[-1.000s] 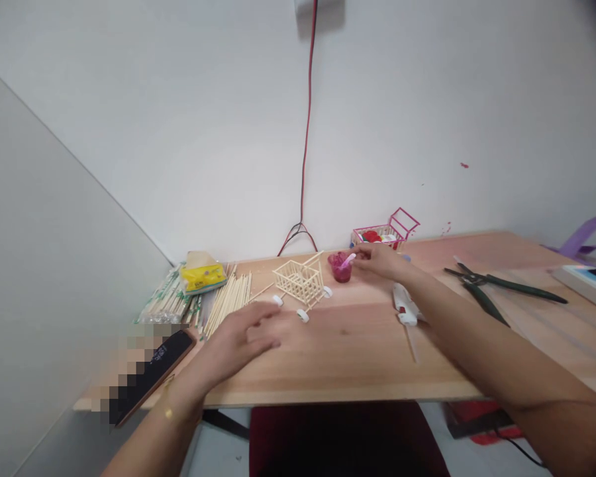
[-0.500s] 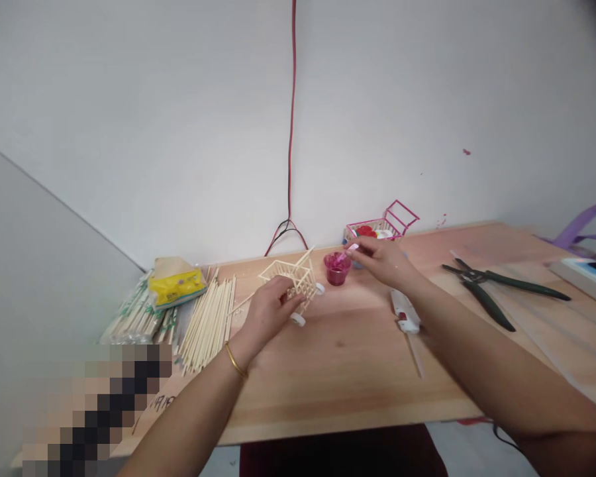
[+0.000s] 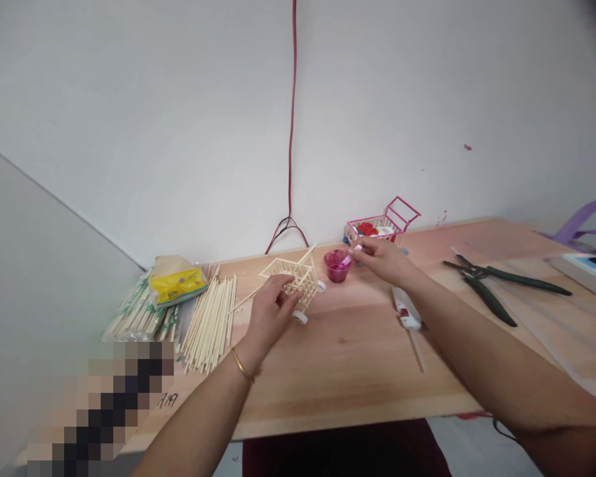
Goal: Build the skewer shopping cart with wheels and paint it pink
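Fingers of the right hand point(image 3: 385, 262) pinch a handle point(image 3: 346, 260) at the cup point(image 3: 337, 272); those of the left point(image 3: 269, 310), half-curled, meet the cart point(image 3: 308, 279) on the tabletop point(image 3: 352, 371), grip unclear. Apparently loading colour; next calls for steadying the cart.

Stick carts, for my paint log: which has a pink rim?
The rear cart near the wall; the front cart, at the left hand, is plain wood-coloured.

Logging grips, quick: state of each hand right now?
Left hand: fingers curled at the stick cart; whether gripping cannot be told.
Right hand: closed, holding a small pale tool at the magenta cup.
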### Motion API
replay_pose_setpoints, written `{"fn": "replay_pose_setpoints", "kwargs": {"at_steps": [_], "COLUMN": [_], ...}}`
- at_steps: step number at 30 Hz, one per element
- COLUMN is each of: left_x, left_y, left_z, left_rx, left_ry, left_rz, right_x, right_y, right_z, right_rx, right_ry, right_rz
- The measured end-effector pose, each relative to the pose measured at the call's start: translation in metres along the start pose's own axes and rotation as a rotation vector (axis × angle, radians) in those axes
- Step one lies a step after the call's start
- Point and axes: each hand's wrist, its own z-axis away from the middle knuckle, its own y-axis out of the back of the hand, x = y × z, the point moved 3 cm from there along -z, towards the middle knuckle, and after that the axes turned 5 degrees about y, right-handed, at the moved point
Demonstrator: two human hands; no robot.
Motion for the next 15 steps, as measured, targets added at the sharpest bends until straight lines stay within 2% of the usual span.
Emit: {"fn": "replay_pose_setpoints", "kwargs": {"at_steps": [3,8,10,13,15], "left_x": [0.001,-0.002,-0.003,-0.002,-0.001], "left_y": [-0.001,0.001,0.001,0.001,0.001], "left_z": [0.001,0.002,0.002,0.002,0.002], "left_rx": [0.029,0.049,0.047,0.047,0.050], "left_ry": [0.032,0.019,0.009,0.006,0.014], "left_rz": [0.026,0.044,0.037,0.026,0.014], "right_x": [-0.003,-0.001,0.002,0.003,-0.002], "right_y": [0.007,0.013,0.017,0.022,0.022], "right_z": [0.003,0.005,0.004,0.004,0.004], "right_rx": [0.075,-0.012,0.036,0.106,0.088], "right_ry": [-0.045,-0.027,-0.084,-0.181,-0.185], "right_rz": [-0.023,-0.015,-0.054,-0.254,-0.416]}}
